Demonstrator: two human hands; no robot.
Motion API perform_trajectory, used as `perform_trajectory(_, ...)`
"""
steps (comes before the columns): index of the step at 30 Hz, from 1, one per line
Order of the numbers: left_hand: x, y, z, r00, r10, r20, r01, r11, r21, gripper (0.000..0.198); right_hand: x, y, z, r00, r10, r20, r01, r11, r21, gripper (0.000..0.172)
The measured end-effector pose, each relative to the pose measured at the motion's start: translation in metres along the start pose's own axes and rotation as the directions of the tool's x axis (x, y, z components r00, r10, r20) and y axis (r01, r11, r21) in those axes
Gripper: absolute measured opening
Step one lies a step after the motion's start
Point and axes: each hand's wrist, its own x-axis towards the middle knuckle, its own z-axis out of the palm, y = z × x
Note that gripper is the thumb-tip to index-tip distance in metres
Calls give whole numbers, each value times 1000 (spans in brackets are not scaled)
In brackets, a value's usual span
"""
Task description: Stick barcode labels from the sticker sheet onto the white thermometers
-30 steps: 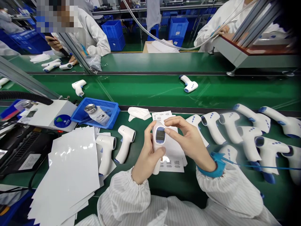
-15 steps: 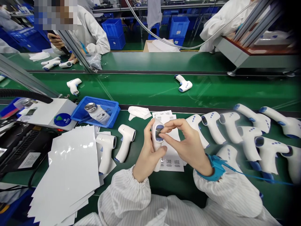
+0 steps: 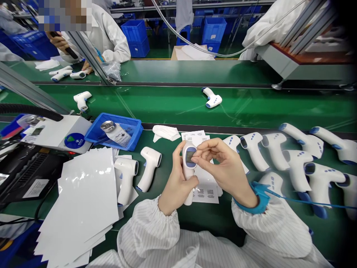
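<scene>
My left hand [image 3: 178, 182] is wrapped round the white body of an infrared thermometer [image 3: 189, 172], held nearly upright with its dark screen towards me. At the right edge of that screen, my right hand [image 3: 224, 165] has thumb and forefinger pinched together. Whatever lies between those fingertips is too small to make out. A blue wrist strap [image 3: 255, 199] with a cord circles my right wrist. Under the hands lies a printed sheet [image 3: 206, 186]. Two more thermometers [image 3: 149, 167] stand to the left, and several others [image 3: 253, 150] lie to the right.
Left are a stack of white sheets [image 3: 80, 208], a blue tray [image 3: 136, 130] holding a bottle [image 3: 118, 134], and a white box [image 3: 60, 130]. A folded cloth [image 3: 166, 133] lies ahead. Beyond, a green conveyor belt [image 3: 145, 104] carries thermometers; a co-worker [image 3: 108, 33] sits across it.
On the belt, the thermometers have shifted left. My right fingertips remain pinched at the screen's edge, and the held thermometer has moved slightly right.
</scene>
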Motion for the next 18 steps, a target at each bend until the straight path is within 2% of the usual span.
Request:
perform_trajectory(7, -1, 2, 1, 999, 23, 22, -23, 1000, -4, 89, -1, -2, 0, 999, -31, -14, 30, 1000, -7, 19)
perform_trajectory(13, -3, 6, 0, 999, -29, 41, 29, 1000, -6, 90, -1, -3, 0, 998, -62, -7, 62, 998, -11, 21)
perform_trajectory(15, -4, 6, 0, 997, -55, 48, 58, 997, -60, 84, -1, -2, -1, 998, -63, -1, 63, 998, -18, 22)
perform_trajectory(18, -4, 5, 0, 995, -96, 33, 100, 983, -155, 65, -1, -1, -1, 997, -70, 11, 71, 997, -35, 23)
